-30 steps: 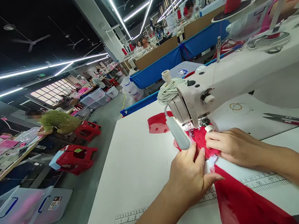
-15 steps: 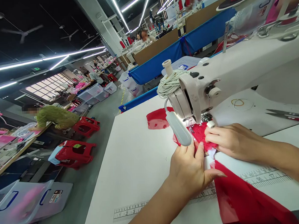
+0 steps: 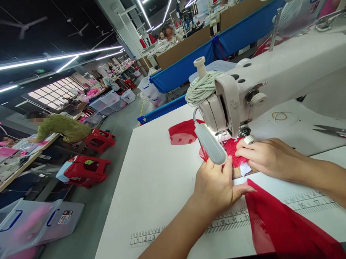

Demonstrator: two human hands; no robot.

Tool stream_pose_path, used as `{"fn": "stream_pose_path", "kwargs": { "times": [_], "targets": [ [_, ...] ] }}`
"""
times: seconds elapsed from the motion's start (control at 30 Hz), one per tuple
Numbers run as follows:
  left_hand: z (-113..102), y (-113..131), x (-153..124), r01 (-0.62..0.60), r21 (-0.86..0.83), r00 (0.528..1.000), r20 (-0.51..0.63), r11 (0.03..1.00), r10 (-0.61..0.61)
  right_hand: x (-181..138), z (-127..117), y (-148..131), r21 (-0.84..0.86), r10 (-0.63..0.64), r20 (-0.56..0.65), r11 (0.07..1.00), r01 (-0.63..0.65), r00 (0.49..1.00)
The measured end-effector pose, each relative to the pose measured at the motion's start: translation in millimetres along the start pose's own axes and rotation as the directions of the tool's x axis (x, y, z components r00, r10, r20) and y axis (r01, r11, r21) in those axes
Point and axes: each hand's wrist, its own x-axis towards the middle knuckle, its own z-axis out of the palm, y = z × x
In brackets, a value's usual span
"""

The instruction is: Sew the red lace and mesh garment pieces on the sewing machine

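Observation:
Under the needle area of the white sewing machine lies a piece of red lace fabric. My left hand rests palm down at its left, fingers stretched out and thumb spread; the grey lamp hides some fingertips. At the lace's right edge, my right hand has its fingers bent and pressed together on the fabric. A small white tag pokes out between the hands. Sheer red fabric hangs toward the table's front, its upper tip by my left thumb.
Another red fabric piece lies behind the lamp. Scissors and thin loops of elastic rest right on the machine bed. A printed ruler runs along the white table. Red stools and plastic boxes stand left; a person works beyond.
The red lace has shifted a little further under the machine, with both hands close by it. More of the white tag and a brown edge now show. The view has tilted slightly.

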Motion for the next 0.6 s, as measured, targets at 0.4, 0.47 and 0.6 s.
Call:
{"fn": "stream_pose_path", "kwargs": {
  "times": [0.4,0.47,0.6],
  "targets": [
    [-5,10,-11,0.0,0.131,1.0,0.002,0.991,0.0,2,0,-3,-0.023,-0.03,-0.058,0.999,0.028,0.998],
    [-6,11,-10,0.005,0.142,1.0,-0.002,0.99,-0.005,3,0,-3,-0.036,-0.029,-0.072,0.999,0.026,0.997],
    [-9,12,-5,0.005,0.105,0.999,-0.045,0.995,0.0,5,-2,-4,-0.044,-0.032,-0.097,0.999,0.028,0.995]
  ]
}}
